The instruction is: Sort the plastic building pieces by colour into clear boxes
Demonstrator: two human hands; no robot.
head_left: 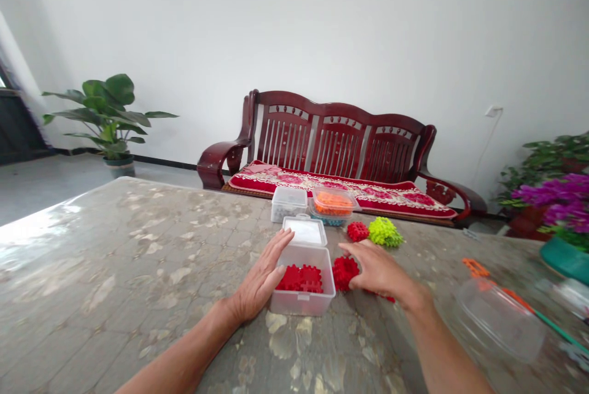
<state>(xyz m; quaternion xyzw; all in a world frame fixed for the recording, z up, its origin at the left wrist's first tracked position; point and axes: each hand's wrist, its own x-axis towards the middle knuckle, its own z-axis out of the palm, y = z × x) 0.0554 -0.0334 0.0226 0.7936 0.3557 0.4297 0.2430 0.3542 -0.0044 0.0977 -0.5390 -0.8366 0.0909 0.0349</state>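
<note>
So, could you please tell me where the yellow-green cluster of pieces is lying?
In the head view, the yellow-green cluster lies on the table, right of centre, beside a small red cluster and beyond the right hand.

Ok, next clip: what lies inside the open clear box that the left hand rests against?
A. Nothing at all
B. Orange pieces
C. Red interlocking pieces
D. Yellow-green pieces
C. The open clear box beside the left hand shows red interlocking pieces through its top; the yellow-green pieces lie loose on the table, and the orange pieces sit in a separate tub further back.
</note>
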